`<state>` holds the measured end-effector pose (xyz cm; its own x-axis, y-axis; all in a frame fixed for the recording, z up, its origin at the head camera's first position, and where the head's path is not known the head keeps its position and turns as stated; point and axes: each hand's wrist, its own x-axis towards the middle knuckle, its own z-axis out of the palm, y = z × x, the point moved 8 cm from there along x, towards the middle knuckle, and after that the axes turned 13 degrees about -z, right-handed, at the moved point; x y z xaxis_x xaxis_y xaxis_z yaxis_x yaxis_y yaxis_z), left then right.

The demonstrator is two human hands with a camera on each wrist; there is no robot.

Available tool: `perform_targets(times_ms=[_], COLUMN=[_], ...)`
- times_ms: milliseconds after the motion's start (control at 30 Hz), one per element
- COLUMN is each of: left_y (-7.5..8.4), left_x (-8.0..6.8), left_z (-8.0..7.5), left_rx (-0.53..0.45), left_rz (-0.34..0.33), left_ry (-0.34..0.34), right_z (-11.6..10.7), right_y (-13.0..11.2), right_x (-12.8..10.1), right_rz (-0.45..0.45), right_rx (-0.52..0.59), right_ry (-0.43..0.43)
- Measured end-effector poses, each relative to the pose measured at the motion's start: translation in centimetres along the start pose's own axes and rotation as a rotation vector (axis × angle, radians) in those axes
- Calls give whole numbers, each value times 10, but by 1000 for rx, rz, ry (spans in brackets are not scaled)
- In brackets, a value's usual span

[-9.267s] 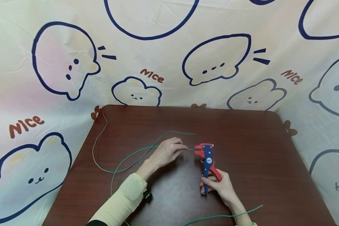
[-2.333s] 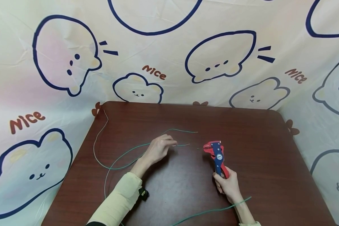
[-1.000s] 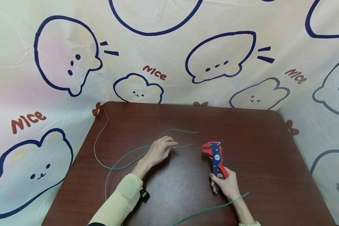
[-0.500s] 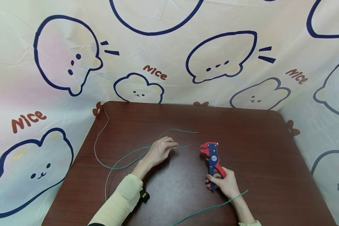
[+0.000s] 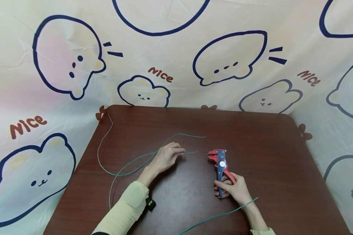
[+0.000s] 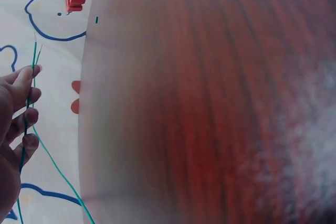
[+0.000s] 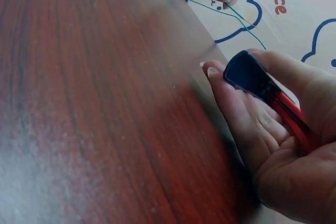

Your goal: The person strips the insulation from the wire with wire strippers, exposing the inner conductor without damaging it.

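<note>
My left hand [image 5: 166, 156] pinches a thin green wire [image 5: 191, 152] between thumb and fingertips. The wire's short end points right and has a thin, pale bare tip, clearer in the left wrist view. In my right hand [image 5: 233, 187] is a wire stripper [image 5: 221, 164] with a blue body and red jaws, gripped by its handles. Its head stands to the right of the wire end, apart from it. A tiny piece of green insulation [image 6: 96, 20] shows just off the stripper's jaws; whether they touch it, I cannot tell. My right palm is partly seen in the right wrist view.
Behind my left hand, another green wire end [image 5: 194, 135] lies on the brown table [image 5: 253, 137]. Loops of wire [image 5: 129, 173] spread over the left side. A green strand [image 5: 217, 215] runs near the front, by my right wrist. A printed cloth [image 5: 176, 58] hangs behind.
Earlier the wire end sat in the stripper's jaws; now they are apart, with the green bit between. The stripper moved right, then lately back left and slightly nearer me. My left hand drew left.
</note>
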<state>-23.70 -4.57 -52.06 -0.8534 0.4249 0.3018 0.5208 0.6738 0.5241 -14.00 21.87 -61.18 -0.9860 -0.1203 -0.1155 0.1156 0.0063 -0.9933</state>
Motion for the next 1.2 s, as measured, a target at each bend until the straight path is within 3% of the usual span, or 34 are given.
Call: perform_targets(times_ms=[567,800,933,1200], left_y=[-1,-3,-8,-4], left_x=[-2,-4,-6,-8], left_z=[3,6,9,7], left_rx=[-3,-11,-28,-39], left_rz=[-14,-23,13,5], left_ry=[-7,-13,19,19], right_z=[-1,1,1,-1], right_y=[-1,-4,-4,0], right_x=[2,1,2,-1], right_rz=[24,42,55,87], right_rx=[-124,-125,-120,-119], right_ry=[25,22,30,57])
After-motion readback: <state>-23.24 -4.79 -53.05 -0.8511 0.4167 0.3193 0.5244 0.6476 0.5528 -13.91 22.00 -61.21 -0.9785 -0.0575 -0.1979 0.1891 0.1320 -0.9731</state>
